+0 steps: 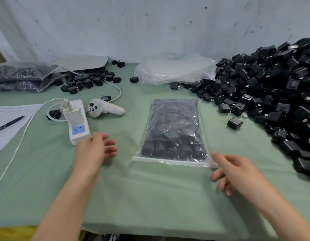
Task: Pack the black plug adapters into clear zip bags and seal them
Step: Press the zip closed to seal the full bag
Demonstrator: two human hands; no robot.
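A filled bag (173, 129) lies flat in the middle of the desk (150, 197), its zip strip toward the near edge and its closed bottom toward the far edge. Black adapters fill it, showing through the clear plastic. Whether the zip is pressed shut cannot be told.

The right hand (237, 171) is just beside the bag's near right corner, fingers loosely curled and holding nothing. The thumb tip is at that corner, but whether it touches the plastic cannot be told. The left hand (93, 148) is off the bag's left side, well apart from it, with relaxed, slightly spread fingers and nothing in its grip. It is just in front of the near end of a white power strip (77, 122).

A big heap (272, 94) of loose adapters covers the right side of the desk up to the far right corner. One adapter (235, 123) sits alone between the heap and the bag. A stack of empty bags (171, 70) lies at the far edge, behind the filled one. A smaller pile (88, 80) of adapters lies toward the far left, next to packed bags (23, 75) at the far left corner.

A white controller (103, 108) rests just right of the power strip. At the left edge a pen (9, 124) lies on a sheet of paper (10, 110).
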